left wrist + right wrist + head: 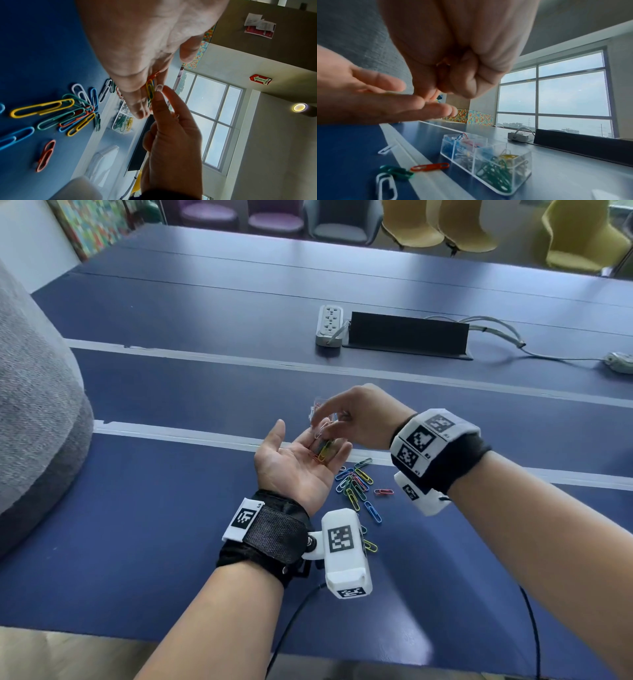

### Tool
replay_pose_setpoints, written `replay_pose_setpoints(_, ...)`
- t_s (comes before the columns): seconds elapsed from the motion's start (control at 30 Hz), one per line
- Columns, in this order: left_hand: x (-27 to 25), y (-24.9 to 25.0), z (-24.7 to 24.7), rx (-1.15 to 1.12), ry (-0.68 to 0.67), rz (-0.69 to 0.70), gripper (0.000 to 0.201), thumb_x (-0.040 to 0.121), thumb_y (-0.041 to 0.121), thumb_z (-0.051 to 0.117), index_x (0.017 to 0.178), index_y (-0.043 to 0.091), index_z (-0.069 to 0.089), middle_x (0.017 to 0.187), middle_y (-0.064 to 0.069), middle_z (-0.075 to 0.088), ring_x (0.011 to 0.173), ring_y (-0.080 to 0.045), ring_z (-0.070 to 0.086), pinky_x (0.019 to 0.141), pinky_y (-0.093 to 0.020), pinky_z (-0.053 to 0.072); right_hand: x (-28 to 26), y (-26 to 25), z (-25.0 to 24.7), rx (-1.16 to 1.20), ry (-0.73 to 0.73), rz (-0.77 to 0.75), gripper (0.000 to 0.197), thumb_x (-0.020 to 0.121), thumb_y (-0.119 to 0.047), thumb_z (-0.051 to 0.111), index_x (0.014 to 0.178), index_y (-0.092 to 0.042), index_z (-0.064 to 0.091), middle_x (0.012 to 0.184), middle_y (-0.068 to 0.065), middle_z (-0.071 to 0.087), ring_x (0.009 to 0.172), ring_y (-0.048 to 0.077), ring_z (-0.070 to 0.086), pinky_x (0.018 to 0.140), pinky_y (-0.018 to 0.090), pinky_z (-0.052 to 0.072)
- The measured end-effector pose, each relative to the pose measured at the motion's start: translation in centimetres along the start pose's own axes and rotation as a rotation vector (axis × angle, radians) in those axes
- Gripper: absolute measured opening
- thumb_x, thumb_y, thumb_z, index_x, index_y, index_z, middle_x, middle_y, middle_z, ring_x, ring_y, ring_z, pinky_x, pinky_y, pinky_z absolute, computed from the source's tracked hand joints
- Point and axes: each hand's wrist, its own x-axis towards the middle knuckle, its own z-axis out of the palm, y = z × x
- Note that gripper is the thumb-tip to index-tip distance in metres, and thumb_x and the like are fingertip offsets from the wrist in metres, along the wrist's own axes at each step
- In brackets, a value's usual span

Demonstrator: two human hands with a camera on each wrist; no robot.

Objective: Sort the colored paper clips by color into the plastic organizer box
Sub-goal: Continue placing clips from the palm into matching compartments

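From the head view, the left hand (298,463) is held flat and wide, palm up, over the blue table (154,508). A few colored clips (322,450) lie on its fingers. The right hand (352,419) reaches down to them, and its finger and thumb pinch a white clip (318,434). A heap of loose clips (356,484) lies on the table just right of the left hand, near the person. The clear box is mostly hidden behind the hands here. A power strip (329,325) sits far off.

From the left wrist view, the pinched white clip (159,88) shows at the tips of the right fingers (169,97), touching the yellow clip (150,89) in the left palm. Many clips of all colors (60,115) are spread on the table. The organizer box (122,122) stands farther off with green and yellow clips inside.

From the right wrist view, the organizer box (485,158) stands just past the pale line on the table. Its parts hold blue, pink, white, green and yellow clips. Some parts look a bit mixed, but I cannot be sure. An orange clip (429,166), green clips (396,171) and white clips (386,188) lie loose near the box.

I think the job is partly done. A good many clips are in the box, but lots are left on the table and in the palm.
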Motion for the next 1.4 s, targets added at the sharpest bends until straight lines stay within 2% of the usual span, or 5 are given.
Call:
replay_pose_setpoints(0.2, 0.0, 0.0, -0.3, 0.029, 0.006, -0.016, 0.067, 0.093, 0.050, 0.033, 0.113, -0.009, 0.057, 0.098, -0.019, 0.064, 0.095, -0.032, 0.058, 0.103, -0.043, 0.039, 0.1, 0.1, 0.1, -0.088, -0.030, -0.103, 0.009, 0.084, -0.019, 0.064, 0.084, -0.021, 0.072, 0.057, -0.011, 0.047, 0.052, 0.001, 0.043, 0.054, 0.011, 0.031)
replay_pose_setpoints(0.4, 0.3, 0.5, -0.2, 0.033, 0.056, 0.002, 0.063, 0.095, 0.046, 0.035, 0.122, -0.009, 0.051, 0.123, -0.027, 0.059, 0.119, -0.039, 0.054, 0.098, -0.045, 0.044, 2.5, 1.4, -1.1, 0.635, -0.006, 0.503, 0.019, 0.086, -0.018, 0.035, 0.067, -0.019, 0.039, 0.056, 0.001, 0.037, 0.038, 0.012, 0.024, 0.042, 0.013, 0.021)
replay_pose_setpoints(0.7, 0.6, 0.9, -0.8, 0.032, 0.099, 0.023, 0.058, 0.094, 0.043, 0.037, 0.121, -0.005, 0.052, 0.121, -0.026, 0.060, 0.116, -0.038, 0.056, 0.100, -0.046, 0.043, 4.1, 1.5, -1.7, -0.320, -0.144, 0.413, 0.032, 0.088, -0.037, 0.053, 0.095, -0.009, 0.067, 0.084, 0.006, 0.066, 0.076, 0.022, 0.060, 0.066, 0.025, 0.045)
replay_pose_setpoints(0.93, 0.4, 1.6, -1.0, 0.029, 0.110, 0.042, 0.059, 0.094, 0.043, 0.037, 0.123, -0.005, 0.051, 0.123, -0.026, 0.059, 0.120, -0.038, 0.054, 0.096, -0.044, 0.046, 5.8, 1.0, -0.8, -0.387, -0.220, 0.415, 0.014, 0.078, -0.017, 0.065, 0.072, -0.004, 0.064, 0.074, 0.012, 0.059, 0.069, 0.026, 0.055, 0.063, 0.028, 0.045)
replay_pose_setpoints(1.4, 0.1, 1.5, -0.7, 0.037, 0.104, 0.042, 0.057, 0.094, 0.044, 0.037, 0.123, -0.004, 0.052, 0.123, -0.025, 0.059, 0.115, -0.036, 0.057, 0.096, -0.044, 0.045, 4.8, 1.5, -1.7, -0.112, -0.091, 0.432, 0.026, 0.077, 0.001, 0.058, 0.090, -0.014, 0.076, 0.064, 0.000, 0.066, 0.071, 0.021, 0.067, 0.076, 0.040, 0.060)
